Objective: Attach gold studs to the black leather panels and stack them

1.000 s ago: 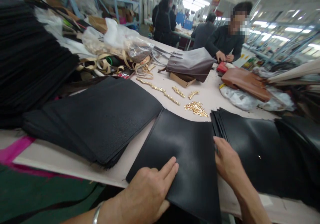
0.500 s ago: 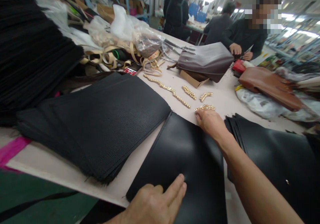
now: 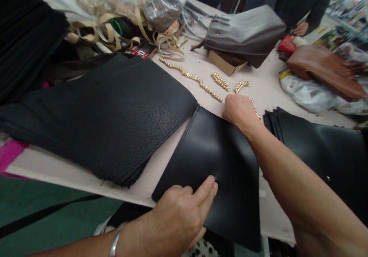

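Observation:
A smooth black leather panel (image 3: 230, 165) lies before me, its near edge overhanging the table. My left hand (image 3: 184, 207), with a silver bangle on its wrist, grips that edge: two fingers lie stretched on top, and the thumb shows below the edge. Just past the panel's far edge, my right hand (image 3: 238, 109) is closed, low over the table; its fingertips and whatever they hold are hidden. Small gold metal pieces (image 3: 255, 109) show beside it, partly covered by the hand. Other gold pieces lie beyond in a long wavy row (image 3: 191, 76) and two short rows, one a curved row (image 3: 242, 85).
Stacked grained black panels (image 3: 115, 115) lie left, smooth black panels (image 3: 313, 146) right. Behind stand a dark brown bag (image 3: 244, 33) and a cardboard box (image 3: 227, 62). A tan leather piece (image 3: 324, 69) rests on plastic, with a co-worker's hand (image 3: 301, 28) behind.
The view has tilted down and come closer. My right hand has closed further and now sits left of the nearest gold pieces, which look more strung out. My left hand keeps its place on the panel.

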Tool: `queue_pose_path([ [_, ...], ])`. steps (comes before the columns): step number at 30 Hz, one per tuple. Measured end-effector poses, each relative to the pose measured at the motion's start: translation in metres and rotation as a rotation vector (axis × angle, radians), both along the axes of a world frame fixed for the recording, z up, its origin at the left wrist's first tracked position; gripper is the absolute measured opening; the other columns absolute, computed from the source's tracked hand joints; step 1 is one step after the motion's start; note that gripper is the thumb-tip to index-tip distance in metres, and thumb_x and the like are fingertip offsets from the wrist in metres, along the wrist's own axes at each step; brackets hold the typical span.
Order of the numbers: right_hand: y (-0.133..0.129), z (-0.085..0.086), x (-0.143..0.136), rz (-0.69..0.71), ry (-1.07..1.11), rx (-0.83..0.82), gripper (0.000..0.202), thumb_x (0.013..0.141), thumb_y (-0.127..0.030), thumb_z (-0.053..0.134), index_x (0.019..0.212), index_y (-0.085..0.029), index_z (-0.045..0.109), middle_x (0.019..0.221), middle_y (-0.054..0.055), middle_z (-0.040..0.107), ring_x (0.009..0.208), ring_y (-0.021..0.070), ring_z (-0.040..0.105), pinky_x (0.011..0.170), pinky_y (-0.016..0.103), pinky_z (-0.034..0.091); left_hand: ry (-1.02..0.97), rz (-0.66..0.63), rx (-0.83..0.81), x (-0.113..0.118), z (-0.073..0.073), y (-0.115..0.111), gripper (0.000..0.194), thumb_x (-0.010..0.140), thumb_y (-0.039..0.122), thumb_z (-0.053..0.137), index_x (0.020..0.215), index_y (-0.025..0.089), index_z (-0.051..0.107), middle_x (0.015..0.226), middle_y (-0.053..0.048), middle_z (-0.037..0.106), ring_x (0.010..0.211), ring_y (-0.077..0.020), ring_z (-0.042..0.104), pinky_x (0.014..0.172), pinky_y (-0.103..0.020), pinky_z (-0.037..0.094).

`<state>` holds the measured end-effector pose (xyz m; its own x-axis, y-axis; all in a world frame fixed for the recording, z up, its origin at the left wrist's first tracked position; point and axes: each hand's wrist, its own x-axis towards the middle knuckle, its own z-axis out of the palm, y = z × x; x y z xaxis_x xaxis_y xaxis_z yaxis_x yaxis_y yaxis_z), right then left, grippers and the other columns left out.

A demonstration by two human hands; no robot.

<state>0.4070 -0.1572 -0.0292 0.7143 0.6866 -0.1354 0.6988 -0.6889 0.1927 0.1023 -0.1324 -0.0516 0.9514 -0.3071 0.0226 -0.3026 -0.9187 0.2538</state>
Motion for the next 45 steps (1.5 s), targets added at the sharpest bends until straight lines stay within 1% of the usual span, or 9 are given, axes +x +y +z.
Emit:
queue_pose_path([
  [6,-0.017,0.0,0.003,-0.066,-0.077,0.074,0.033,0.084,-0.009,0.052,0.11,-0.003,0.072,0.106,0.027,0.073,0.1,0.0362,0.07,0.084,0.041,0.052,-0.056,-0.003,0.013,-0.005,-0.006,-0.001,0.07,0.091,0.044,0.06,0.147,0.007,0.042,0.154,-0.015,0.047,0.075,-0.0199,0.065,0.057,-0.037,0.055],
  [9,-0.033,0.007,-0.008,-0.06,-0.04,0.115,0.031,0.084,-0.013,0.054,0.105,-0.01,0.077,0.102,0.019,0.076,0.099,0.0323,0.07,0.085,0.038,0.051,-0.1,-0.011,0.015,-0.005,-0.008,-0.001,0.065,0.091,0.041,0.059,0.145,0.008,0.046,0.15,-0.014,0.051,0.075,-0.0197,0.064,0.059,-0.036,0.055],
  [12,-0.06,0.013,-0.04,-0.107,0.153,0.325,0.026,0.083,-0.022,0.06,0.1,-0.018,0.079,0.087,0.008,0.078,0.083,0.024,0.072,0.078,0.032,0.051,-0.142,-0.006,0.009,-0.005,-0.008,-0.001,0.061,0.09,0.041,0.059,0.142,0.008,0.05,0.147,-0.012,0.055,0.073,-0.0185,0.063,0.059,-0.035,0.054],
  [15,-0.097,0.011,-0.087,-0.166,0.429,0.508,0.024,0.083,-0.033,0.062,0.096,-0.021,0.077,0.073,0.002,0.074,0.066,0.0186,0.068,0.065,0.028,0.049,-0.157,-0.007,0.008,-0.005,-0.008,0.0,0.059,0.091,0.042,0.059,0.139,0.009,0.052,0.147,-0.012,0.055,0.072,-0.0182,0.063,0.058,-0.034,0.052],
  [18,-0.129,0.004,-0.13,-0.221,0.623,0.55,0.028,0.084,-0.042,0.061,0.096,-0.02,0.075,0.07,0.001,0.072,0.062,0.0174,0.065,0.059,0.027,0.047,-0.152,0.007,0.007,-0.006,-0.009,-0.001,0.059,0.089,0.041,0.061,0.139,0.01,0.052,0.148,-0.011,0.053,0.075,-0.0188,0.063,0.058,-0.035,0.052],
  [21,-0.144,0.001,-0.159,-0.214,0.659,0.549,0.026,0.087,-0.04,0.058,0.095,-0.021,0.075,0.072,0.001,0.072,0.063,0.0169,0.065,0.059,0.026,0.047,-0.164,0.011,0.011,-0.008,-0.009,-0.001,0.06,0.088,0.041,0.063,0.138,0.01,0.052,0.143,-0.01,0.056,0.076,-0.0195,0.063,0.059,-0.036,0.051],
  [27,-0.138,0.011,-0.179,-0.094,0.538,0.469,0.02,0.088,-0.027,0.056,0.091,-0.023,0.075,0.072,0.0,0.074,0.065,0.0162,0.067,0.066,0.025,0.048,-0.194,0.02,0.003,-0.009,-0.009,-0.001,0.056,0.086,0.038,0.064,0.134,0.011,0.054,0.136,-0.009,0.06,0.074,-0.0192,0.062,0.058,-0.036,0.049],
  [33,-0.129,0.015,-0.179,-0.016,0.592,0.396,0.02,0.091,-0.026,0.054,0.093,-0.022,0.073,0.082,0.002,0.075,0.071,0.0172,0.07,0.068,0.026,0.048,-0.199,0.028,-0.022,-0.01,-0.007,-0.001,0.054,0.088,0.036,0.061,0.134,0.01,0.052,0.123,-0.006,0.064,0.071,-0.0189,0.059,0.057,-0.036,0.048],
  [45,-0.111,0.022,-0.173,-0.152,0.588,0.253,0.018,0.086,-0.025,0.056,0.082,-0.021,0.073,0.073,0.001,0.074,0.068,0.0185,0.068,0.061,0.028,0.041,-0.185,0.02,-0.048,-0.01,-0.009,-0.001,0.059,0.088,0.036,0.061,0.137,0.007,0.05,0.124,-0.007,0.064,0.072,-0.0196,0.059,0.056,-0.037,0.049],
])
